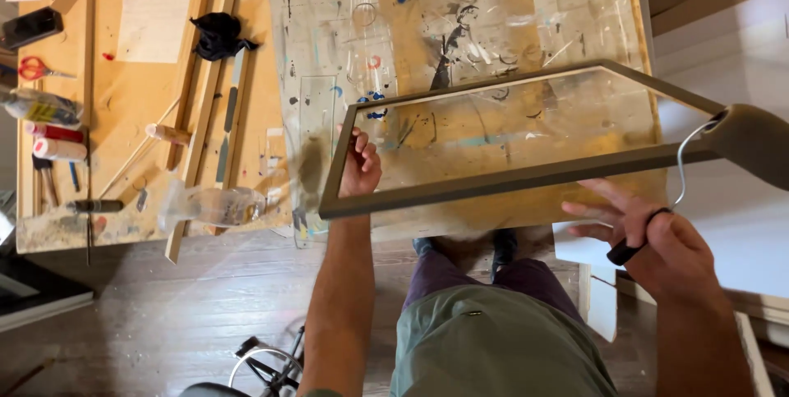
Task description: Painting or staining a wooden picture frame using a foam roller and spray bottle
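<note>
1. Centrally, a grey-brown picture frame [493, 179] is held tilted in the air above the near edge of the desk [123, 101].
2. Left hand [359, 165] has its fingers clenched around the frame's left rail.
3. Right hand [657, 241] grasps the black handle of a paint roller [744, 146], some fingers spread loose; the roller's sleeve sits at the frame's right corner.
4. Under the frame, a paint-stained clear sheet [427, 27] covers the desk's plywood top.
5. Further left lie wood strips [205, 101], a plastic bottle [215, 205], a black cloth [217, 35] and red scissors [33, 69].
6. Below, dark wooden floorboards [164, 306] run past the person's legs.
</note>
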